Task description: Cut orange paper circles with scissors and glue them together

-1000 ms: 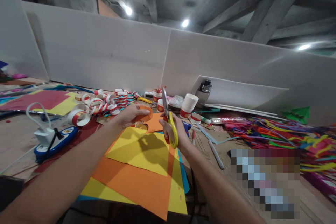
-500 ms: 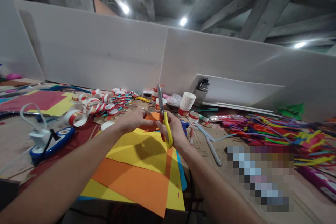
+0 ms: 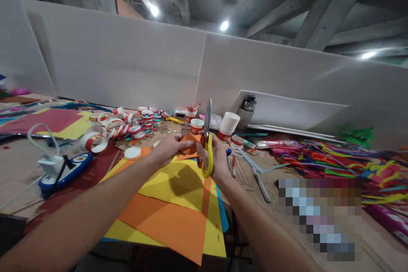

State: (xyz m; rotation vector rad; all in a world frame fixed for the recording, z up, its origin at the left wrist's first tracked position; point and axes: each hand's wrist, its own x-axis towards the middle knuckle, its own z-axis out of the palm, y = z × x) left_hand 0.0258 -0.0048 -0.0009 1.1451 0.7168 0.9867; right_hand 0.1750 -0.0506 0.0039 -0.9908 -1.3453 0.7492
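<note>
Between my two hands is a small piece of orange paper [image 3: 190,144], held just above the sheets on the table. My left hand [image 3: 168,148] pinches its left side. The fingertips of my right hand [image 3: 216,157] meet its right side, and the same hand carries a pair of scissors [image 3: 208,153] with yellow and red handles. Its blades point up, away from the paper, and look closed. Beneath my hands lie yellow paper [image 3: 172,187] and a wide orange sheet [image 3: 165,221]. Just beyond the orange piece stands a paper cup [image 3: 196,125].
Stacked paper cups [image 3: 229,124] and a dark bottle [image 3: 247,109] stand behind my right hand. Cut cup rings [image 3: 94,141] litter the left back. A power strip [image 3: 68,174] lies left. Colourful pipe cleaners [image 3: 318,157] cover the right. White panels [image 3: 127,55] wall off the back.
The scissors have shifted slightly right and their blades now tilt rightward. More of the orange piece shows between my hands. The whole view has shifted slightly.
</note>
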